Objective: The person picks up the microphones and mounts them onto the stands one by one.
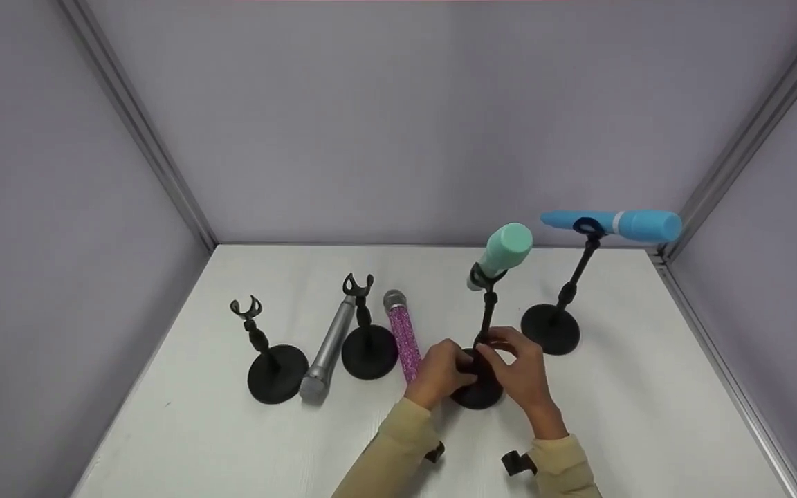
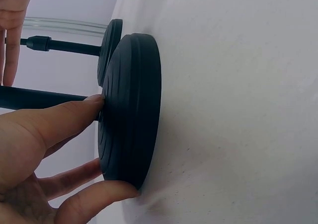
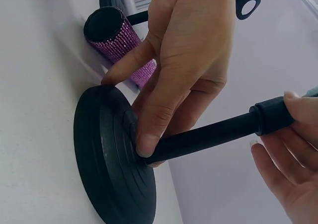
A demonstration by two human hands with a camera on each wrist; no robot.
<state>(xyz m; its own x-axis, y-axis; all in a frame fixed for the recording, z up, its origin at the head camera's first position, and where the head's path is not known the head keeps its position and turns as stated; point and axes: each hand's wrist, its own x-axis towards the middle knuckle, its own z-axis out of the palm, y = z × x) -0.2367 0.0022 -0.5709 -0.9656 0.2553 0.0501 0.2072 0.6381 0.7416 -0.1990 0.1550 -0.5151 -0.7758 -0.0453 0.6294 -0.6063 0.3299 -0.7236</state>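
Note:
A black microphone stand [image 1: 488,315] carries a mint-green microphone [image 1: 509,245] tilted in its clip. My left hand [image 1: 438,373] holds the foot of its pole, where the pole meets the round base [image 2: 131,110]; in the left wrist view the thumb lies against the pole and another finger touches the base rim. Higher up, my right hand [image 1: 524,370] pinches the collar [image 3: 272,115] on the pole between thumb and fingers. Beside the left hand lies a pink glittery microphone [image 1: 404,335], its lower end partly hidden by that hand.
Back right, a blue microphone [image 1: 637,225] rests in another stand [image 1: 551,328]. To the left are two stands with bare clips, one far left [image 1: 277,373] and one nearer the middle [image 1: 369,353], with a silver microphone [image 1: 329,349] lying between them. Walls enclose the white table [image 1: 647,415].

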